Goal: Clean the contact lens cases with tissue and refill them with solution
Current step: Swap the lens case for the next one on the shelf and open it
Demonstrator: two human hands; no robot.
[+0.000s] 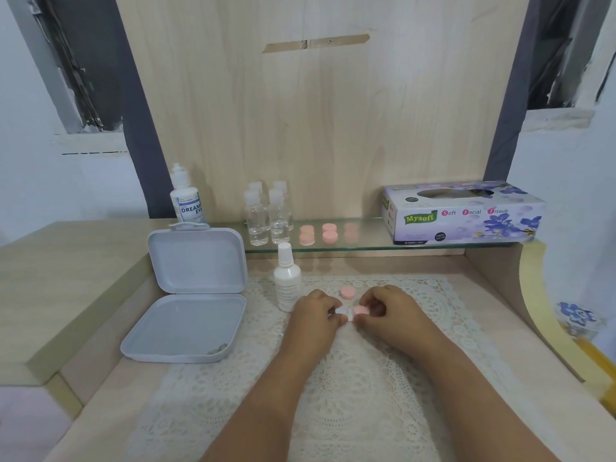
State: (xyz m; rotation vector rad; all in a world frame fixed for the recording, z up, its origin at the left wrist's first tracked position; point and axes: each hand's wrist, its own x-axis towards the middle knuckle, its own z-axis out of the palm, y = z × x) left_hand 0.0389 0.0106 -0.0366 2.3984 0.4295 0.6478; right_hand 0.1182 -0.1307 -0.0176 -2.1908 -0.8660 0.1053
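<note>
Left hand (315, 313) pinches the contact lens case (345, 314) steady over the desk (483, 295); right hand (388, 311), grip on the pink cap (360, 310), should unscrew it gently.

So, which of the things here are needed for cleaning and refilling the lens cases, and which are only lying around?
Needed:
- lens case, gripped by left hand and right hand
- loose pink cap
- tissue box
- solution bottle
- pink cases on the shelf

Lying around, probably:
- open grey box
- small clear bottles
- white spray bottle
- lace mat
</note>
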